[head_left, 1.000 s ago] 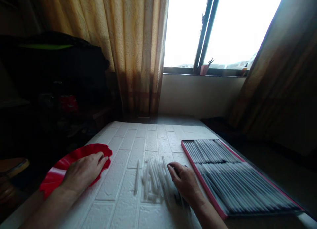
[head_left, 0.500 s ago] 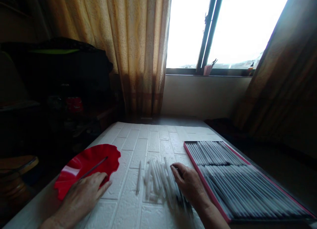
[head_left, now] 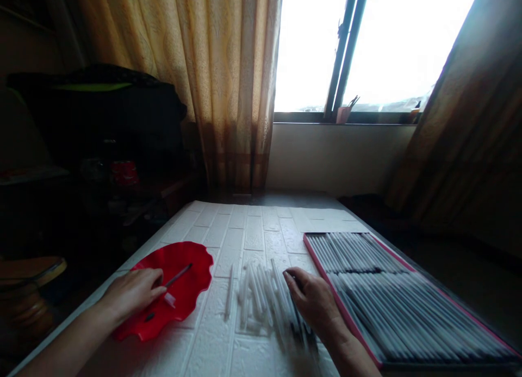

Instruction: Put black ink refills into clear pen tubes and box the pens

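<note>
White tabletop (head_left: 253,233): left hand (head_left: 132,294) at red dish (head_left: 190,295), right hand (head_left: 314,295) by blurred tubes (head_left: 258,295); can't tell either's grip.

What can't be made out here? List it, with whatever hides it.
Head view:
Right hand: anything between its fingers, hidden by the hand itself.
Left hand: underside likewise hidden; whether it grips the dark, slender stick is unclear.
Loose, translucent, thin tubes: exact count, lost to blur and overlap.
Small, dark, oval piece inside the red, wavy-rimmed dish: too small to identify.
Bright, dark-framed window: scenery outside, mostly washed out by glare.
</note>
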The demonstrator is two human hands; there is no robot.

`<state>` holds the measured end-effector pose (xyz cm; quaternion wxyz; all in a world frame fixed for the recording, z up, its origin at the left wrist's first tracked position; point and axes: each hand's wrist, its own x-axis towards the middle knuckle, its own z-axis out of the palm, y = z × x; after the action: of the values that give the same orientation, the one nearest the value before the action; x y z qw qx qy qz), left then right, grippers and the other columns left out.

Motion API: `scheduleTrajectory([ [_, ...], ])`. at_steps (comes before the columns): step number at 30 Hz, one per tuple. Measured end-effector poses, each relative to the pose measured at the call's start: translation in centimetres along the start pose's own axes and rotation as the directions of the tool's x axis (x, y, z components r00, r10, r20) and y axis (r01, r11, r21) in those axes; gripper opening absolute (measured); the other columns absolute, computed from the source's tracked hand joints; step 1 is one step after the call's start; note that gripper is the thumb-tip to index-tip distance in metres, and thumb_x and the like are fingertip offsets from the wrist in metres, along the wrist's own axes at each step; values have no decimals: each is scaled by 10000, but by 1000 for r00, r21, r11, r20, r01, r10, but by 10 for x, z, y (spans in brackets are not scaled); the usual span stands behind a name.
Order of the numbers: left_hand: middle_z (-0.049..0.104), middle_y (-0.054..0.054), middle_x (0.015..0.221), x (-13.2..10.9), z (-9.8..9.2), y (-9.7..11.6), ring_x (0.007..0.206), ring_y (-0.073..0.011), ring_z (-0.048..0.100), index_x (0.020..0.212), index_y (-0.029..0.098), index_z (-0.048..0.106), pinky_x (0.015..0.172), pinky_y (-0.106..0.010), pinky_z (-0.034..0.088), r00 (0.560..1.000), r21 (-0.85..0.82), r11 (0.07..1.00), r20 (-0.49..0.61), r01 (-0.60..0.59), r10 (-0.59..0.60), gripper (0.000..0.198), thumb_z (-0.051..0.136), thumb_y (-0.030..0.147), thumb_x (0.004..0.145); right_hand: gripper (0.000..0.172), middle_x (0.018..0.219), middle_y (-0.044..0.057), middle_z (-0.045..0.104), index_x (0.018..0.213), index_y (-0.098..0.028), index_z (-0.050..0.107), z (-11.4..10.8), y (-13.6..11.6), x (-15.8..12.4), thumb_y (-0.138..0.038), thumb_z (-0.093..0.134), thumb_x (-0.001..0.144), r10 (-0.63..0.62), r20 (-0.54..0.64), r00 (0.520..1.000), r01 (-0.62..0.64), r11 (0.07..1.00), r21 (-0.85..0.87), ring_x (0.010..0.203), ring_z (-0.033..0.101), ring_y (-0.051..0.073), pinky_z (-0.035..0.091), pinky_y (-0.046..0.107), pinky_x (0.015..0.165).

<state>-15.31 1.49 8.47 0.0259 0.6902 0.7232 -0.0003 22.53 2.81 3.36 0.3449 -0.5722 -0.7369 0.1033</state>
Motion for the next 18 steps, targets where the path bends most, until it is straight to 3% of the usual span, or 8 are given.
scheduleTrajectory([
  [4,725,-18,808,10,-2,-2,810,-226,692,734,237,648,672,-299,457,992,59,998,122,-31,24,126,550,247,812,333,756,86,763,855,-221,721,1,1,0,-345,419,919,1,-8,1000,-1,1000,-17,734,719,249,437,285,634],
  [7,702,-18,859,21,-19,-4,815,-189,676,834,187,658,728,-327,502,985,88,995,172,-45,29,143,569,270,908,333,779,92,767,874,-217,722,2,1,-1,-348,419,922,2,-6,1000,-2,1000,-28,757,719,256,433,289,646],
  [12,641,-58,1149,68,-53,4,976,-208,648,1133,176,610,836,-414,535,993,135,990,120,-30,14,261,595,351,940,329,798,94,767,887,-214,719,2,0,-1,-337,416,930,-5,25,1000,7,999,-51,786,723,255,438,283,667],
  [15,608,-72,1222,104,-51,18,1027,-223,632,1200,188,579,855,-434,534,997,154,988,67,21,-32,302,603,335,937,335,801,96,766,892,-207,715,1,1,-1,-334,409,936,6,41,999,-3,997,-72,787,724,254,439,283,671],
  [18,606,-72,1224,133,-35,30,1019,-222,635,1206,190,576,846,-428,539,996,129,991,70,46,-55,306,605,330,936,334,802,88,768,893,-211,714,1,4,0,-341,410,942,27,40,999,-23,995,-92,784,724,250,431,281,658],
])
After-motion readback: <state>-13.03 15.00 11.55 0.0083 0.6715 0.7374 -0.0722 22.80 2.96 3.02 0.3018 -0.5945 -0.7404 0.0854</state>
